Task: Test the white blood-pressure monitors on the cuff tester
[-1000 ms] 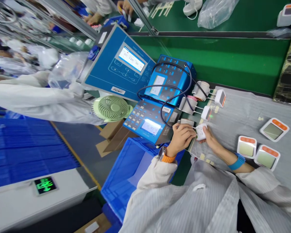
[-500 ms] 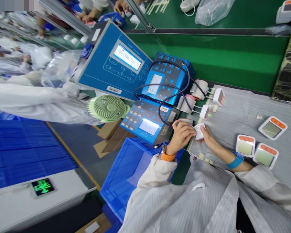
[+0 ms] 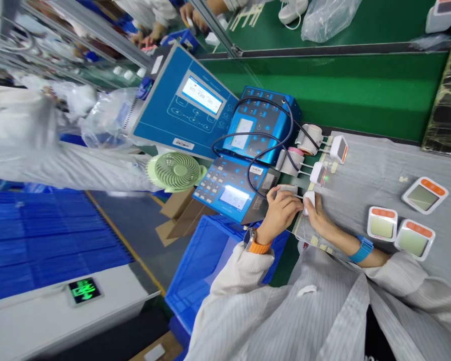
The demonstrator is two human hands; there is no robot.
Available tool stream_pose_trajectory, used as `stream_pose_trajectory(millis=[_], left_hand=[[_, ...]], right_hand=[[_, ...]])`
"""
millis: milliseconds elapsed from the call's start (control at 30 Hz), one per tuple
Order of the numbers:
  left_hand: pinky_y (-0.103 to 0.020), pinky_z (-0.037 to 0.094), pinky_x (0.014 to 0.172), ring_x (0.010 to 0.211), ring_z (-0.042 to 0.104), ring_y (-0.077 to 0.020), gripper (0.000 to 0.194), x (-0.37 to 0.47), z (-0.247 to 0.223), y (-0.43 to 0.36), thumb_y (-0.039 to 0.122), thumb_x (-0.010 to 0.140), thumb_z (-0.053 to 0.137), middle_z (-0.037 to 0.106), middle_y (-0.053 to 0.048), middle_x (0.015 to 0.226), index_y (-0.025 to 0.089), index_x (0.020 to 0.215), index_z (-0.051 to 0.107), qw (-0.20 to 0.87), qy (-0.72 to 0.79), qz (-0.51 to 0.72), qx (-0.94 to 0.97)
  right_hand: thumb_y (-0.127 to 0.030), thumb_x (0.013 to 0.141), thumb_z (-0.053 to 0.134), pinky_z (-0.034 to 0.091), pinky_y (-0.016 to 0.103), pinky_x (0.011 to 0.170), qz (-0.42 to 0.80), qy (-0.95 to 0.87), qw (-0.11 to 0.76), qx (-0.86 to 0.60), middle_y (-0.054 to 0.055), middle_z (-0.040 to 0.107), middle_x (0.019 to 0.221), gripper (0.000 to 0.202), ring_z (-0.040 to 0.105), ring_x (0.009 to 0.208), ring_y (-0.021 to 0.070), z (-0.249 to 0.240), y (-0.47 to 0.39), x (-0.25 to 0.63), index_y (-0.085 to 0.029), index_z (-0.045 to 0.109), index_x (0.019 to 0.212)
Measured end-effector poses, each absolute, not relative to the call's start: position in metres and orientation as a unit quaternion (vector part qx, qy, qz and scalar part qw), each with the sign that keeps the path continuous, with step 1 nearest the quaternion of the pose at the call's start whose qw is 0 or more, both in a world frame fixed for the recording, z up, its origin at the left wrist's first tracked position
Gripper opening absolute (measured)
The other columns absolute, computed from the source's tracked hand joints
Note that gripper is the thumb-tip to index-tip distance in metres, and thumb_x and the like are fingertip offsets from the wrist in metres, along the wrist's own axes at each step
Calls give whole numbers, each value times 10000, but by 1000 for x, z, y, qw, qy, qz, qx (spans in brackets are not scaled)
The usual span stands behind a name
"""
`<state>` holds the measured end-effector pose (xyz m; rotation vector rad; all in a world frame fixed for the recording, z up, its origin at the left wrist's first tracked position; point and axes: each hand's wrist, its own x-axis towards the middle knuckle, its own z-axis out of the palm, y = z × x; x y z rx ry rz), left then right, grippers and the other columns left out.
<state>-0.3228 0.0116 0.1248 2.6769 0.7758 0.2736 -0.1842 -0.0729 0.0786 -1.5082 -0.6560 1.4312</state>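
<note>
The small white device (image 3: 308,202), a rounded plastic block, is sitting at the near left edge of the grey cloth-covered tabletop (image 3: 376,175), just in front of the lowest blue tester (image 3: 233,188). Both hands are meeting on it: the left hand (image 3: 281,210), wearing a watch with an orange strap, is curling its fingers against the device's left side, and the right hand (image 3: 317,216), with a blue wristband on its forearm, is closing around it from the right and below. A thin white tube is running from the device toward a pale cylinder (image 3: 287,189) beside the tester.

Two more white devices are lying further along the cloth, each joined by thin tubes to a roll-shaped cylinder: one (image 3: 318,173) showing a small green light, the other (image 3: 339,149) with an orange edge. Black cables are looping over a second blue tester (image 3: 261,123) behind.

A large tilted blue console (image 3: 184,108) is showing a lit screen with digits that seem to read 120 in the middle; the rest is too blurred to read. A pale green ribbed fan (image 3: 175,171) is standing beside it. Three square white monitors with orange bars and grey glass screens (image 3: 382,223), (image 3: 413,239), (image 3: 424,194) are resting on the cloth to the right. A blue plastic crate (image 3: 206,271) is sitting below the tabletop edge.
</note>
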Motion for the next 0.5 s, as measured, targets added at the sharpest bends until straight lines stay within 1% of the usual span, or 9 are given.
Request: stream_pose_trajectory(millis=[33,100,133,167,200,267,367,433,500], left_hand=[[-557,274,1112,1069,614,-265,230,-322,128,9,276,965,559,746,-52,1013,259,1174,655,175,281,87,940],[-545,300,1072,1110,606,-304,554,-320,133,5,328,886,640,728,-93,1081,208,1409,500,186,304,63,932],[-534,309,1054,1121,603,-316,669,-319,136,4,353,852,674,719,-108,1121,197,1460,442,192,317,52,927],[-521,314,1040,1127,602,-322,710,-318,138,4,377,830,702,709,-116,1161,206,1465,434,199,327,45,923],[-507,318,1032,1135,602,-320,692,-318,140,5,397,820,724,698,-118,1205,224,1437,462,209,332,41,919],[-484,320,1036,1172,599,-312,617,-318,143,10,423,815,760,670,-115,1286,244,1355,522,241,330,46,912],[-469,334,1059,1224,587,-309,621,-321,146,20,407,789,811,657,-109,1312,236,1315,528,284,311,51,905],[-464,358,1058,1226,589,-304,619,-323,147,24,370,781,823,657,-109,1308,233,1307,528,296,305,46,904],[-470,369,1058,1223,592,-305,622,-325,146,26,351,774,828,657,-110,1303,230,1305,527,296,299,41,906]], right_hand=[[-708,895,463,340,523,1176,573,-281,450,-624,214,409,1478,842,367,1425,349,79,-75,-186,-131,332,1495],[-720,828,580,258,566,1213,549,-322,429,-641,241,327,1527,1013,268,1475,385,80,-80,-187,-112,238,1563],[-714,788,641,244,579,1216,538,-343,424,-642,248,316,1529,1093,253,1477,397,81,-83,-186,-104,203,1582],[-700,753,694,250,584,1212,530,-361,427,-637,250,323,1520,1155,262,1470,401,81,-87,-184,-99,179,1594],[-678,730,731,276,581,1202,527,-372,437,-627,243,338,1512,1184,287,1456,396,81,-90,-181,-103,170,1601],[-622,754,738,372,549,1149,539,-367,474,-592,204,392,1493,1092,389,1393,361,79,-96,-172,-153,224,1596],[-543,873,617,529,450,956,589,-294,540,-525,126,557,1356,716,580,1155,269,71,-99,-158,-236,412,1487],[-514,896,579,565,382,812,625,-248,556,-489,93,640,1199,558,629,998,231,63,-96,-152,-233,509,1373],[-485,885,589,568,347,723,644,-232,554,-474,83,656,1121,496,642,923,219,59,-93,-150,-220,545,1302]])
